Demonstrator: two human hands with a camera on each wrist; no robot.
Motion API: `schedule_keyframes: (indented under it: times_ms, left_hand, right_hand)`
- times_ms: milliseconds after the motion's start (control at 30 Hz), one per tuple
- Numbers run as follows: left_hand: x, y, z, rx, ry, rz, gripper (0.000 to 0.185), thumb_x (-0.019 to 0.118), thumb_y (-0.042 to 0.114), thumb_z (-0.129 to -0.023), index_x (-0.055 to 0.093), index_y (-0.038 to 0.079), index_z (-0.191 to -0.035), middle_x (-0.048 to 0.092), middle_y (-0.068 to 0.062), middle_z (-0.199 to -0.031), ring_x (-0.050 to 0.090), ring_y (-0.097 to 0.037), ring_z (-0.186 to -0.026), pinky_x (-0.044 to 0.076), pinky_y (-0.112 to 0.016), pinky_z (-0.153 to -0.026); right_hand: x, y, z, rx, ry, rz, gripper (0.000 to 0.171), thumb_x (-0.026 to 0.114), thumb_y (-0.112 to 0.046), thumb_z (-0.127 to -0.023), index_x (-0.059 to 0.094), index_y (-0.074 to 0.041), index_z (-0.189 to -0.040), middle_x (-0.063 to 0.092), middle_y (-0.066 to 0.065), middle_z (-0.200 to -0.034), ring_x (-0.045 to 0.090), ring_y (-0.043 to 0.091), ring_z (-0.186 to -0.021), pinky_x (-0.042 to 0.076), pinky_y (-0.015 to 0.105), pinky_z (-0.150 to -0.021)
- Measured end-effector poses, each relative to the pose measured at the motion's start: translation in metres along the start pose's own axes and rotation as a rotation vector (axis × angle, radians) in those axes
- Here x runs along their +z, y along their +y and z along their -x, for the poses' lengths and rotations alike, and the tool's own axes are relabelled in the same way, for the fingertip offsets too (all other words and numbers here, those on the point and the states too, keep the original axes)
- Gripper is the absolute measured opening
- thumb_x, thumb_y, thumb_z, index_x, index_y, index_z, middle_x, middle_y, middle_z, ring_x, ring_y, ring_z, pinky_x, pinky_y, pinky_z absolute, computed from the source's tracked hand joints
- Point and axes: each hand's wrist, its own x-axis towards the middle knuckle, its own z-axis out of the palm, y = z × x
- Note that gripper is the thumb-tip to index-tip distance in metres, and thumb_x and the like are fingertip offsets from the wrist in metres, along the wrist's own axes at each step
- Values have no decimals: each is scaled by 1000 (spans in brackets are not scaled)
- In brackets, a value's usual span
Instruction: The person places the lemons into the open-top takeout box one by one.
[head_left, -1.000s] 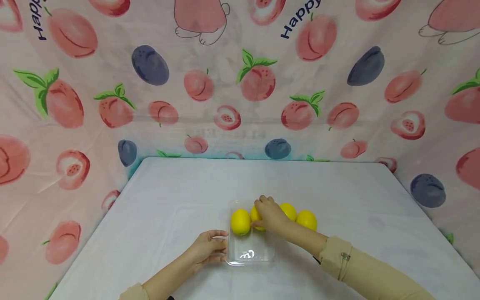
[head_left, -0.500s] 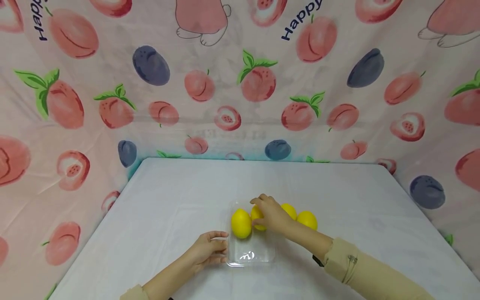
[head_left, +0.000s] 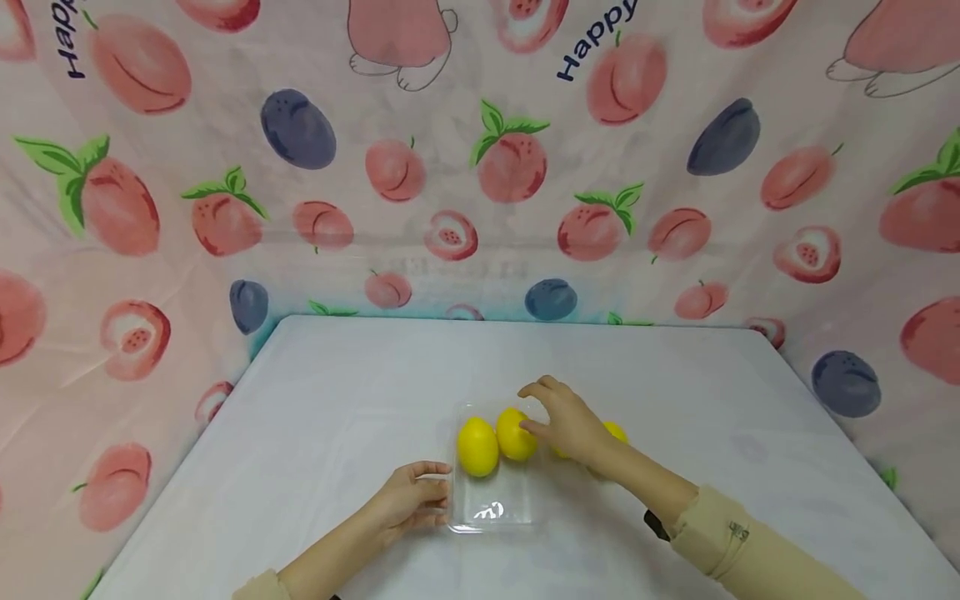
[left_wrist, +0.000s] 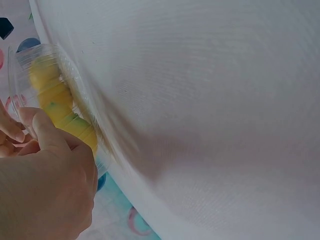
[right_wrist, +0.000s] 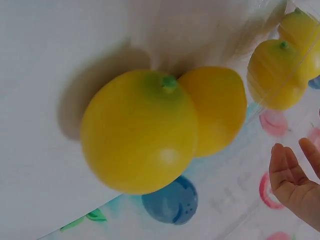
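Note:
A clear plastic box (head_left: pixel 491 504) lies on the white table, with two yellow lemons (head_left: pixel 477 447) side by side in its far half. My left hand (head_left: pixel 408 500) holds the box by its left edge, fingertips at the rim; the left wrist view has thumb and fingers close about the clear wall. Spread in a loose curve, my right hand (head_left: pixel 573 421) is over the box's right side, thumb by the right-hand lemon (head_left: pixel 513 435), nothing in its grasp. Two more lemons (right_wrist: pixel 140 130) with green tips sit outside, right of the box, partly hidden under the right hand and forearm.
The white-covered table (head_left: pixel 360 367) ends at a back edge against a fruit-printed cloth (head_left: pixel 450 167), which also hangs at both sides. The right forearm crosses over the table's right front part.
My right hand has come off the lemon in the box and moved right, fingers spread. That lemon stays in the box beside the first. The left hand has stayed at the box.

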Motion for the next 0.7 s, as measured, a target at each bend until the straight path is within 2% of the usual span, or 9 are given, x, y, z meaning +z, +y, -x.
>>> schedule_keyframes:
  times_ms: [167, 367, 600, 700]
  left_hand:
    - [0, 0, 0, -1, -4, -3, 37, 57, 3, -91, 45, -6, -125, 57, 1, -80, 55, -11, -71, 57, -22, -64]
    - [-1, 4, 0, 1, -9, -2, 38, 57, 3, -91, 44, -6, -125, 57, 0, -81, 55, -11, -71, 58, -22, -64]
    - [0, 5, 0, -2, -14, -4, 37, 57, 4, -90, 46, -5, -124, 57, 0, -81, 55, -11, -72, 58, -22, -65]
    - [0, 4, 1, -6, -29, -4, 37, 56, 4, -91, 45, -5, -124, 56, 0, -81, 55, -11, -73, 58, -22, -66]
  right_hand:
    - [-9, 12, 6, 22, 45, -7, 35, 72, -14, -83, 61, -5, -114, 58, 9, -109, 59, 27, -94, 55, 41, -84]
    - [-20, 21, 9, 79, 42, -30, 35, 69, -16, -85, 60, -6, -117, 58, 10, -112, 60, 32, -100, 54, 45, -87]
    - [-31, 37, 18, 68, 60, -4, 32, 67, -16, -86, 61, -3, -115, 60, 15, -112, 60, 34, -96, 55, 46, -83]
    - [-35, 44, 24, 100, 43, -5, 33, 66, -17, -87, 60, -2, -115, 60, 17, -111, 59, 35, -96, 54, 47, -83]
